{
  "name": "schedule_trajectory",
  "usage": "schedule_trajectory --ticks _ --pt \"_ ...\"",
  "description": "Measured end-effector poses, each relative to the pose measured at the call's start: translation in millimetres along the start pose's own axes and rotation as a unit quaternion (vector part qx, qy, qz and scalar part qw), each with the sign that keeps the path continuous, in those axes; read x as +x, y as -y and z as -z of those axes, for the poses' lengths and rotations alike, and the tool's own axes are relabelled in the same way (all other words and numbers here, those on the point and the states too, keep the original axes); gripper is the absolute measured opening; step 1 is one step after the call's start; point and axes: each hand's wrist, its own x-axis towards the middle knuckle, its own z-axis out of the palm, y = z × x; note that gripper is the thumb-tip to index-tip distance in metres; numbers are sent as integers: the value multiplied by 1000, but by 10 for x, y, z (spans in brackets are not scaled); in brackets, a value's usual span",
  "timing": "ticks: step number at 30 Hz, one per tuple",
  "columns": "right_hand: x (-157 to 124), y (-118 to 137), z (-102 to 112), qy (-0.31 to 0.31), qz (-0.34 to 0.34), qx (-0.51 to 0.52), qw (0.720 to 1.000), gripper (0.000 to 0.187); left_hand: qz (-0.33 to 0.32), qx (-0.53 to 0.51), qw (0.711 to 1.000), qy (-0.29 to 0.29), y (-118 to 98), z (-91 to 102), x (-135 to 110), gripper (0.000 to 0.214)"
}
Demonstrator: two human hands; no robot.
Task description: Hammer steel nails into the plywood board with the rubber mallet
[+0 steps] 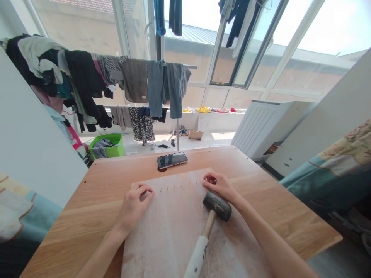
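A pale wooden board [162, 235] lies on the table in front of me. Several thin nails [174, 187] stand upright in a row near its far edge. My left hand [133, 206] is at the left end of this row, thumb and forefinger pinched together. At the right end, beside the last nail, my right hand [218, 186] is closed with its fingertips together. Whatever either pinch holds is too small to make out. A mallet with a black head [217, 205] and a white-wrapped wooden handle [197, 256] rests on the board, its head just below my right hand.
A phone [172, 159] lies on the wooden table [95, 200] beyond the board, partly over a dark round hole. Past the table are a drying rack with clothes [135, 81], a green basket [116, 148] and a white ribbed cabinet [255, 127]. Curtains [339, 166] hang at both sides.
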Motion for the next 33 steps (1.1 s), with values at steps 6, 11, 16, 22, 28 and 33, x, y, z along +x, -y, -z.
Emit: schedule_trajectory --ticks 6,11,16,22,28,33 --pt "-44 -109 -62 -47 -12 49 998 23 7 -16 1000 5 -13 -7 -8 21" --pt "-40 -123 -92 -76 -9 64 995 19 2 0 1000 9 -53 17 -22 22" --pt "-47 -105 -125 -107 -4 91 990 24 10 -2 1000 -4 -104 36 -26 25" --pt "-1 -44 -91 -41 6 110 993 26 33 -18 999 -32 -112 29 -46 26" --pt "181 67 9 88 26 104 990 18 11 -18 1000 11 -163 25 32 21" --pt "182 72 -27 71 23 98 992 20 -51 -25 996 67 -233 2 237 16"
